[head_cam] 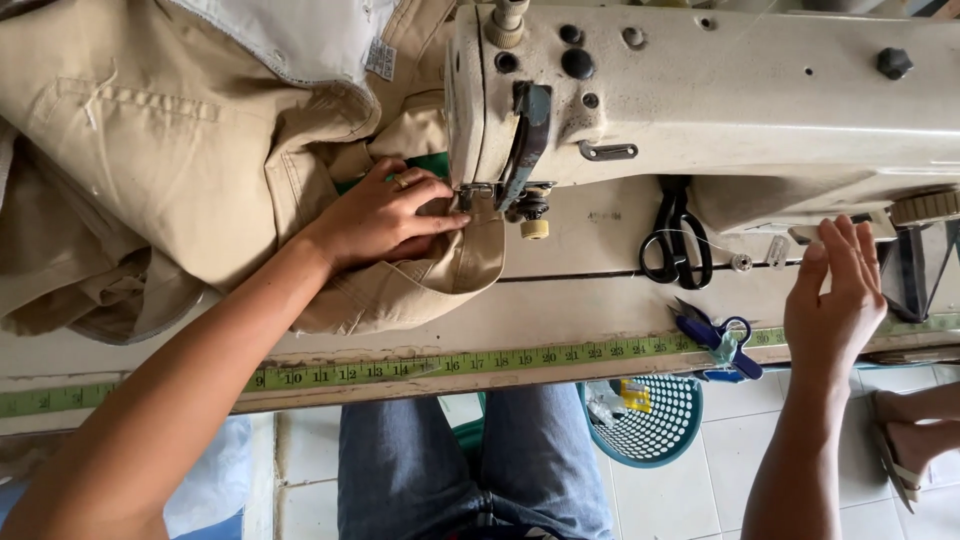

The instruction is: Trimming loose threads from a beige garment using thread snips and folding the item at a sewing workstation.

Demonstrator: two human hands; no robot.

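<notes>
My left hand [385, 212] presses flat on a beige garment [180, 170], its fingertips holding a folded edge right beside the needle area of a cream industrial sewing machine [700, 100]. A ring shows on one finger. The cloth bunches up to the left and over the machine's back. My right hand [835, 290] is raised at the right end of the machine, fingers together, just below the handwheel [925, 207]. Whether it touches the wheel or a small part is unclear.
Black scissors [677, 245] lie under the machine arm, and blue thread snips [720, 335] rest on the table edge. A green measuring tape [450, 365] runs along the front of the table [560, 310]. Below sits a teal perforated basket [650, 420]; another person's sandalled foot [915, 440] is at the right.
</notes>
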